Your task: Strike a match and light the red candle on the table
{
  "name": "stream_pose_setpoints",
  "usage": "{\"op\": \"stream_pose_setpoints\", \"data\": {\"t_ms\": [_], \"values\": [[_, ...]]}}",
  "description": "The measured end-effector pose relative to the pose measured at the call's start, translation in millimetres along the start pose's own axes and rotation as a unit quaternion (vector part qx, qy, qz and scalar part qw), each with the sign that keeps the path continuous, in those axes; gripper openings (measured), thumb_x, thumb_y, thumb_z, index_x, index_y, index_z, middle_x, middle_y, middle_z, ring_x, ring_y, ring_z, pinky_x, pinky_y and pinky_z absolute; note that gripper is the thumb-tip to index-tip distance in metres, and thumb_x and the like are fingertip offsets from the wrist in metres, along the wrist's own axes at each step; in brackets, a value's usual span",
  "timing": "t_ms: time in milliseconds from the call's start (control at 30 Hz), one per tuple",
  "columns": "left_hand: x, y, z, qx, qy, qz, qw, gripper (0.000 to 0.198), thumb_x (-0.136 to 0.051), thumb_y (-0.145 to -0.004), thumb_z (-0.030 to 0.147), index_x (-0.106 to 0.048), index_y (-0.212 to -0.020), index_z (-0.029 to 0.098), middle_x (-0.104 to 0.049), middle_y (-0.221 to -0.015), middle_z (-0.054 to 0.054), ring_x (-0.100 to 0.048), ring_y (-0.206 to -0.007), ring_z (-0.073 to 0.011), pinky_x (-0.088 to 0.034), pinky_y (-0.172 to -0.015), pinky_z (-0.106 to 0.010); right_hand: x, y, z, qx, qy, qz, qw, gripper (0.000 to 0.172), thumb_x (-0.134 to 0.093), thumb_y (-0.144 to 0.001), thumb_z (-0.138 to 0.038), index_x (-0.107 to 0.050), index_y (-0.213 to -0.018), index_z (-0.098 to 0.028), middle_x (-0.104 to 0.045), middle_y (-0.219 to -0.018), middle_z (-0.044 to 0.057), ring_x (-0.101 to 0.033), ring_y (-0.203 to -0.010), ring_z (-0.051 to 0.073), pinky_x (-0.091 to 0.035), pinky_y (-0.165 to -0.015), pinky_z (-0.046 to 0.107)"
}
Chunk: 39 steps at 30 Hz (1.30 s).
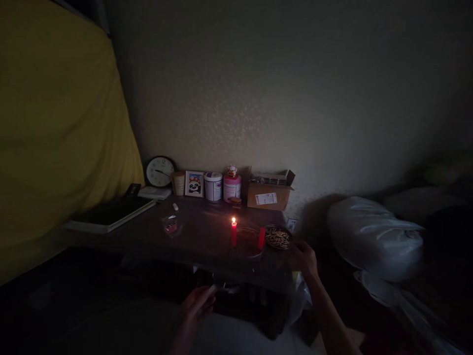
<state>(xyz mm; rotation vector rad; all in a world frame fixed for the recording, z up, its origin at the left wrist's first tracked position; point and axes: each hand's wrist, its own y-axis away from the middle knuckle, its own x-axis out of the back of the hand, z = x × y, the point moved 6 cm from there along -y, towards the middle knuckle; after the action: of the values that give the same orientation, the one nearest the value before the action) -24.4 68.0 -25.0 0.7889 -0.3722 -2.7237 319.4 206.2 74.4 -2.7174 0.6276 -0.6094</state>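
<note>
A lit red candle [234, 234] stands upright on the dark table. To its right lies a round shallow dish [248, 254], and a second red candle [261, 238], unlit, stands at that dish's right side. A round plate of thin pale sticks [278, 237] is farther right. My right hand [305, 257] is at this plate's right edge, its fingers drawn together; what they hold, if anything, is too dark to see. Below the table's front edge, my left hand [199, 301] is closed around something thin and pale that I cannot make out.
Along the wall stand a clock [160, 171], a panda picture frame [194, 184], a white tin [213, 186], a pink-lidded jar [232, 188] and a cardboard box [269, 195]. A small clear packet [171, 226] lies left of the candle. White plastic bags [373, 239] sit at right.
</note>
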Motion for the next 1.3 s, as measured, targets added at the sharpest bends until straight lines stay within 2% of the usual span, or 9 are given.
{"op": "stream_pose_setpoints", "data": {"t_ms": [433, 533, 633, 767, 867, 933, 1000, 1100, 1300], "values": [[13.2, -34.1, -18.6, 0.041, -0.003, 0.048, 0.998, 0.037, -0.084, -0.036, 0.034, -0.064, -0.061, 0.017, -0.064, -0.051, -0.001, -0.063, -0.053, -0.0192, -0.046, -0.051, -0.027, -45.1, -68.0, 3.1, 0.002, 0.170, -0.016, 0.985, 0.021, -0.055, -0.069, -0.028, -0.071, -0.080, -0.019, -0.071, -0.076, 0.007, -0.064, -0.073, 0.021, -0.041, -0.059, 0.024], [10.9, -33.4, -14.7, 0.022, -0.026, 0.055, 0.998, 0.033, -0.083, -0.041, 0.036, -0.065, -0.063, 0.018, -0.061, -0.047, 0.001, -0.059, -0.048, -0.0171, -0.044, -0.046, -0.026, -50.7, -72.1, 3.9, 0.002, 0.180, -0.016, 0.984, 0.023, -0.055, -0.071, -0.028, -0.070, -0.085, -0.018, -0.071, -0.081, 0.008, -0.064, -0.076, 0.022, -0.042, -0.061, 0.025], [8.5, -28.7, -11.1, 0.016, -0.031, 0.053, 0.998, 0.031, -0.081, -0.045, 0.038, -0.066, -0.065, 0.020, -0.065, -0.053, -0.001, -0.062, -0.055, -0.0198, -0.047, -0.049, -0.028, -44.9, -65.1, 1.6, 0.010, 0.175, -0.009, 0.985, 0.028, -0.051, -0.074, -0.029, -0.067, -0.095, -0.018, -0.070, -0.090, 0.009, -0.064, -0.082, 0.022, -0.044, -0.066, 0.026], [8.2, -20.8, -12.8, 0.041, -0.015, 0.039, 0.998, 0.035, -0.082, -0.043, 0.038, -0.066, -0.067, 0.020, -0.070, -0.064, -0.004, -0.065, -0.065, -0.0210, -0.049, -0.058, -0.029, -23.7, -30.6, -12.1, 0.032, 0.150, -0.016, 0.988, 0.034, -0.045, -0.079, -0.036, -0.064, -0.098, -0.016, -0.069, -0.093, 0.009, -0.063, -0.083, 0.021, -0.045, -0.068, 0.027], [0.4, -15.0, -11.9, 0.034, -0.019, -0.006, 0.999, 0.038, -0.080, -0.046, 0.041, -0.067, -0.073, 0.018, -0.071, -0.070, -0.005, -0.065, -0.068, -0.0190, -0.048, -0.061, -0.026, -20.2, 16.1, -34.2, 0.056, 0.133, -0.063, 0.988, 0.030, -0.048, -0.077, -0.039, -0.067, -0.085, -0.018, -0.070, -0.081, 0.006, -0.064, -0.074, 0.019, -0.046, -0.064, 0.024], [-4.3, -12.9, -11.6, 0.031, -0.063, -0.005, 0.998, 0.040, -0.078, -0.046, 0.045, -0.066, -0.072, 0.017, -0.069, -0.062, -0.004, -0.063, -0.060, -0.0179, -0.045, -0.054, -0.025, -36.4, 55.2, -54.7, 0.091, 0.103, -0.161, 0.977, 0.027, -0.047, -0.079, -0.037, -0.066, -0.080, -0.018, -0.070, -0.076, 0.003, -0.063, -0.068, 0.017, -0.045, -0.062, 0.023], [-4.8, -12.3, -12.0, 0.034, -0.133, 0.035, 0.990, 0.042, -0.079, -0.040, 0.047, -0.065, -0.065, 0.017, -0.064, -0.052, -0.001, -0.058, -0.051, -0.0165, -0.041, -0.048, -0.025, -59.0, 96.1, -72.9, 0.109, 0.070, -0.264, 0.956, 0.027, -0.046, -0.082, -0.035, -0.066, -0.077, -0.018, -0.068, -0.072, 0.002, -0.062, -0.067, 0.015, -0.044, -0.061, 0.022], [-7.5, -12.2, -9.9, 0.006, -0.196, 0.050, 0.979, 0.043, -0.079, -0.037, 0.047, -0.063, -0.062, 0.017, -0.063, -0.052, -0.001, -0.057, -0.050, -0.0169, -0.040, -0.048, -0.025, -88.4, 145.1, -86.9, 0.103, 0.030, -0.346, 0.932, 0.023, -0.047, -0.084, -0.034, -0.065, -0.080, -0.019, -0.068, -0.077, 0.002, -0.063, -0.073, 0.015, -0.046, -0.065, 0.021], [-15.3, -2.1, -4.4, -0.076, -0.147, -0.039, 0.986, 0.040, -0.078, -0.046, 0.048, -0.065, -0.070, 0.018, -0.070, -0.069, -0.005, -0.062, -0.068, -0.0210, -0.046, -0.061, -0.028, -121.8, 187.4, -71.8, 0.099, -0.080, -0.374, 0.919, 0.025, -0.055, -0.081, -0.039, -0.061, -0.099, -0.023, -0.066, -0.100, 0.006, -0.063, -0.090, 0.019, -0.049, -0.080, 0.025]]}}
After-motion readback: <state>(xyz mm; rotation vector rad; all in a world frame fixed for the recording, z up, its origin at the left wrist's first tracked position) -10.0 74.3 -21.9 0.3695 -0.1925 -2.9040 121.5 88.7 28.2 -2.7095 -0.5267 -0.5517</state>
